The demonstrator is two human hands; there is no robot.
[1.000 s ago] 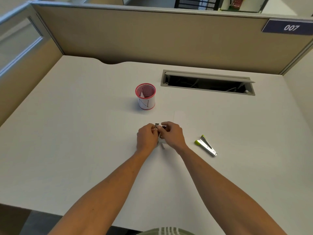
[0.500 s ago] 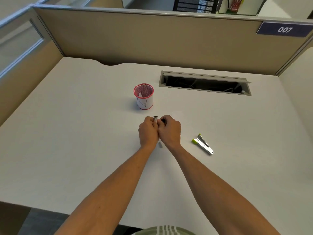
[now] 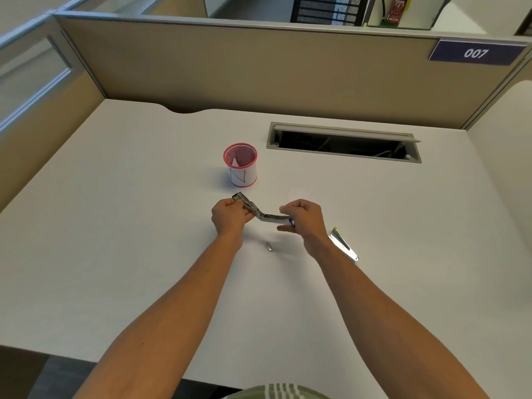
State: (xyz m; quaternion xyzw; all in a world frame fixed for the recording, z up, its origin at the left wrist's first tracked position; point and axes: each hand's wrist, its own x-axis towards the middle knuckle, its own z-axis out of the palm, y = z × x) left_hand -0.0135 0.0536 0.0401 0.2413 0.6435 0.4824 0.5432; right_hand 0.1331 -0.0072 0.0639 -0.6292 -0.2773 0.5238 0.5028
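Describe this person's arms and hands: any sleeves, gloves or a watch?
Both forearms are bare, no sleeves in view. The left hand and right hand wear no gloves; no watch or bracelet shows. A green striped garment shows at the bottom edge.

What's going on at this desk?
A person holds a metal stapler above the desk, hinged wide open: the left hand grips one arm, the right hand pinches the other. A small metal piece, perhaps a staple strip, lies on the desk beneath. A second stapler with green trim lies to the right; a red mesh cup stands behind.
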